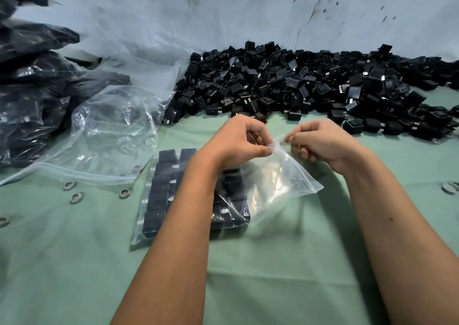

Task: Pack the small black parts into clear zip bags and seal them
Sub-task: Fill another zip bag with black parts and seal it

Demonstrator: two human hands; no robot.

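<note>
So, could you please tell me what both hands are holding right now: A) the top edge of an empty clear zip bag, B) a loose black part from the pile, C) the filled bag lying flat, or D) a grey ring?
A: the left hand and right hand both pinch the mouth of the empty clear zip bag.

Packing workshop — heap of black parts (310, 86), filled bags (32, 76), green-covered table (74, 262)
</note>
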